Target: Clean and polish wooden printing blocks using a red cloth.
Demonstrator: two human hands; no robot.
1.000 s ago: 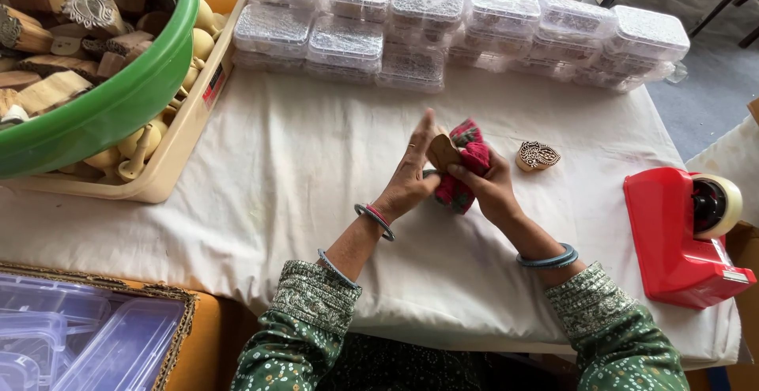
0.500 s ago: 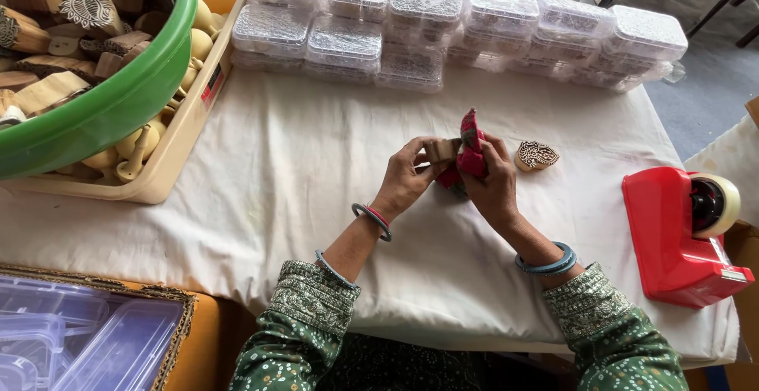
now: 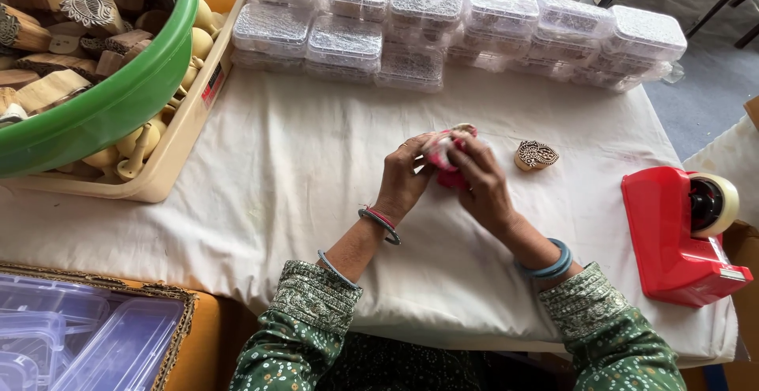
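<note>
I see the left hand (image 3: 405,179) and the right hand (image 3: 482,181) brought together over the middle of the white tablecloth (image 3: 300,170), both closed around a small red cloth bundle (image 3: 443,154) held between the fingers just above the table. A carved wooden stamp (image 3: 537,154) lies on the cloth just right of the hands, and a red tape dispenser (image 3: 680,233) stands further right near the table edge. Stacked clear plastic boxes (image 3: 427,11) line the far edge, and a green tub (image 3: 118,98) of wooden blocks sits in a beige tray (image 3: 178,150) at the far left.
</note>
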